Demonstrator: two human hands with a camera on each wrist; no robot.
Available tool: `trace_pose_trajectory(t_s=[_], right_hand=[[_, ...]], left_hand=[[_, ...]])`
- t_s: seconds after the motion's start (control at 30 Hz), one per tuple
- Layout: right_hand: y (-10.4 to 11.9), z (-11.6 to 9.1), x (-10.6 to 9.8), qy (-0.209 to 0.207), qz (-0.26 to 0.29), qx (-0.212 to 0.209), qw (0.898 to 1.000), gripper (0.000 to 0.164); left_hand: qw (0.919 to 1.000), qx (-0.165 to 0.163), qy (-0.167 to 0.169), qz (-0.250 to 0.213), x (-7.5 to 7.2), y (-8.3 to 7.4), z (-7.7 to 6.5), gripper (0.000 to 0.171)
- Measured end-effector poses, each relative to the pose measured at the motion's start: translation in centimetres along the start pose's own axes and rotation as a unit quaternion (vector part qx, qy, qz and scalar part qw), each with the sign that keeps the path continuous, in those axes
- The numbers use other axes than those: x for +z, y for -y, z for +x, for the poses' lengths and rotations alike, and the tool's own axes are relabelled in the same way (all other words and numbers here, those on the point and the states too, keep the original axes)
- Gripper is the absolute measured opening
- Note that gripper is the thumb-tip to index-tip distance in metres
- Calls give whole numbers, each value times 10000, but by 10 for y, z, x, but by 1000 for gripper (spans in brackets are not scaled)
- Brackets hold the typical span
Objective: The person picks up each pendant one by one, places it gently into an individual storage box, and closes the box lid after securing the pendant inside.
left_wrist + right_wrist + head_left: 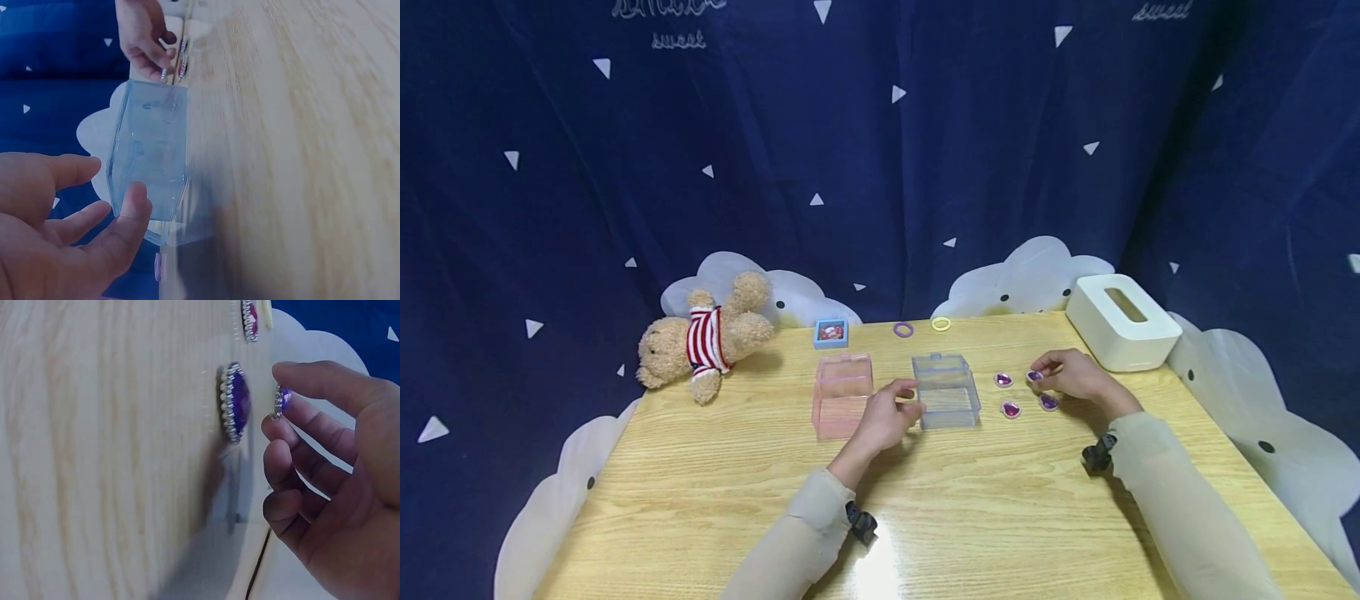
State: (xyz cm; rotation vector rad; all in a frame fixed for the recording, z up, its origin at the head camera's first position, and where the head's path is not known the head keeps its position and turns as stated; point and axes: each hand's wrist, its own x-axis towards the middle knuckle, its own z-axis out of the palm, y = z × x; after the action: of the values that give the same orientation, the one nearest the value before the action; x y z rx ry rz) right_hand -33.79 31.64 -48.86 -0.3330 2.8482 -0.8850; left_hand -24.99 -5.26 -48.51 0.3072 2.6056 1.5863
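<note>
Between thumb and fingers, my right hand (1078,377) pinches a purple gem (285,400) with a beaded silver rim, raised off the table in the right wrist view. A second purple gem (1048,402) lies just below that hand. To its left are two pinkish-red gems, one farther back (1003,379) and one nearer (1011,409). My left hand (886,417) has loosely bent fingers, with the fingertips right at the left side of an opened clear bluish box (951,408). Left of it, an opened pink box (835,421) is partly covered by that hand.
Along the back edge sit a blue-framed square box (831,333), a purple ring (903,329) and a yellow ring (941,323). A teddy bear (707,342) lies at the back left. The white tissue box (1138,346) stands at the back right, close beyond my right hand.
</note>
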Motion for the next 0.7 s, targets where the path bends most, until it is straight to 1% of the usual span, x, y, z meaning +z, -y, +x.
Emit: trace_pose_trajectory(t_s=[0.3, 0.43, 0.6, 0.7], right_hand=[[14, -1, -3, -64, 59, -270, 9996, 31], [28, -4, -5, -71, 113, -465, 9988, 30], [45, -9, -6, -10, 132, -560, 9983, 32], [53, -9, -5, 7, 101, -694, 9975, 31]], left_hand=[[9999, -39, -42, -107, 2, -3, 1, 47], [10000, -29, -40, -48, 2, -3, 2, 47], [10000, 5, -32, 17, 2, -5, 1, 48], [10000, -26, 8, 20, 2, -6, 1, 48]])
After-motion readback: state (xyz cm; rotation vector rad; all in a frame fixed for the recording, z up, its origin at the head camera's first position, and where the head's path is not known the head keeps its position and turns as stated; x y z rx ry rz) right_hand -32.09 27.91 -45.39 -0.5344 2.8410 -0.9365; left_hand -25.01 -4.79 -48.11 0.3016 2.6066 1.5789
